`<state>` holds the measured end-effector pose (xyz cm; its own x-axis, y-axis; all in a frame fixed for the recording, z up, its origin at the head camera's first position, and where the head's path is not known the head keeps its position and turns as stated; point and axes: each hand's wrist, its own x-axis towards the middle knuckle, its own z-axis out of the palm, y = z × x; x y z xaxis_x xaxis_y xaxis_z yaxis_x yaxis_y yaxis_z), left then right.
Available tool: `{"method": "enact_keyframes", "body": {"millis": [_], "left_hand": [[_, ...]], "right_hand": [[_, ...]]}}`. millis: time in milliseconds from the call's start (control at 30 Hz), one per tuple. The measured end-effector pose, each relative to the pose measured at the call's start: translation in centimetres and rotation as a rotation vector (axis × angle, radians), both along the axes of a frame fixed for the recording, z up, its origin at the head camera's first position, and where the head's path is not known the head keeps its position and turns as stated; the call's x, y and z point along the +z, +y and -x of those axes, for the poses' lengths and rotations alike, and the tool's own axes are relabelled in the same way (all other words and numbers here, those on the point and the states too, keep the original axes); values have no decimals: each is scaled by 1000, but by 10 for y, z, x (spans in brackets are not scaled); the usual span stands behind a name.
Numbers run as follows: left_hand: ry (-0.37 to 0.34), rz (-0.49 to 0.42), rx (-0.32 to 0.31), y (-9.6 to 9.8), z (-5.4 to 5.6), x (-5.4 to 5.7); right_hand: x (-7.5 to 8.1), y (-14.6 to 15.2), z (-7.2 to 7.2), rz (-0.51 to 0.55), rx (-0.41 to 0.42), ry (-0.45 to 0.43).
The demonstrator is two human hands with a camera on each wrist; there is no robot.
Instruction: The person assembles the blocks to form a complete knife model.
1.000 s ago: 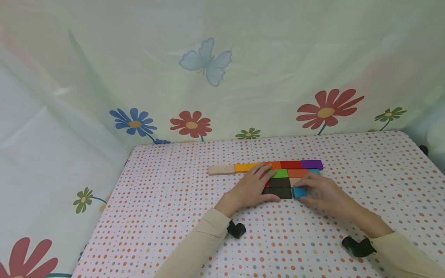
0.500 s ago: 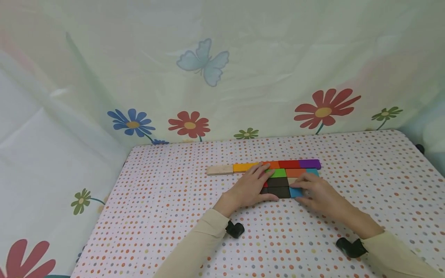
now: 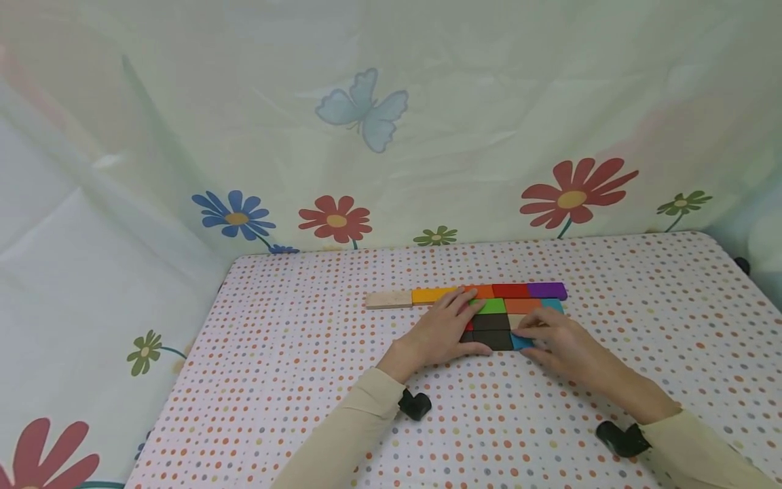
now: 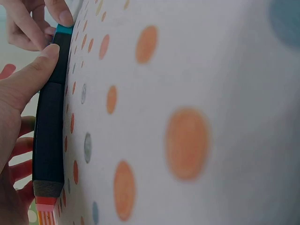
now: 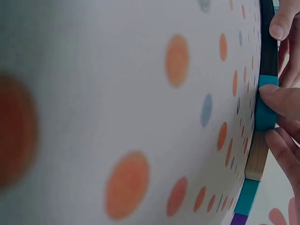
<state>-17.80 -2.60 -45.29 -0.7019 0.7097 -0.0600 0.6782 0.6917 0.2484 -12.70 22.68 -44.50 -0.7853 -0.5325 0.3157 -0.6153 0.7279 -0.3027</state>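
My right hand (image 3: 565, 343) pinches a small blue block (image 3: 520, 341) at the near right corner of a flat layout of coloured blocks. In the right wrist view the thumb lies on the near face of this blue block (image 5: 265, 115), which stands end to end with a black block (image 5: 268, 51). My left hand (image 3: 435, 331) rests spread over the layout's left part and hides some blocks. Its thumb touches the near black block (image 3: 492, 340). Behind are another dark block (image 3: 491, 321), a green block (image 3: 491, 306) and an orange block (image 3: 523, 306).
A back row runs from a plain wooden block (image 3: 389, 299) through a yellow block (image 3: 431, 295) and a red block (image 3: 510, 291) to a purple block (image 3: 546, 291). The dotted tablecloth (image 3: 293, 353) reaches a flowered curtain (image 3: 464, 190) behind.
The blue block has slid left under my right hand, closing the gap to the near black block. My left hand has stayed in place.
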Motion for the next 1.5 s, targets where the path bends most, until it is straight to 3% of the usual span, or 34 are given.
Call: {"method": "enact_keyframes", "body": {"millis": [267,433,633,800,967,1300,1400,1500], "left_hand": [[7,14,6,-2,0,0],[31,48,-2,0,0,1],[31,107,17,5,-3,5],[31,145,30,7,-4,6],[31,122,22,5,-2,6],[59,99,13,9,5,3],[60,66,8,5,1,1],[47,-46,35,-11,-9,5]], "right_hand": [[3,-5,1,-9,-21,-63],[11,-3,2,5,8,-123],[15,0,7,9,63,-99],[9,-4,8,-20,51,-99],[7,-7,10,-12,9,-121],[7,-1,19,1,35,-80],[11,3,16,8,41,-51],[19,7,14,27,10,1]]}}
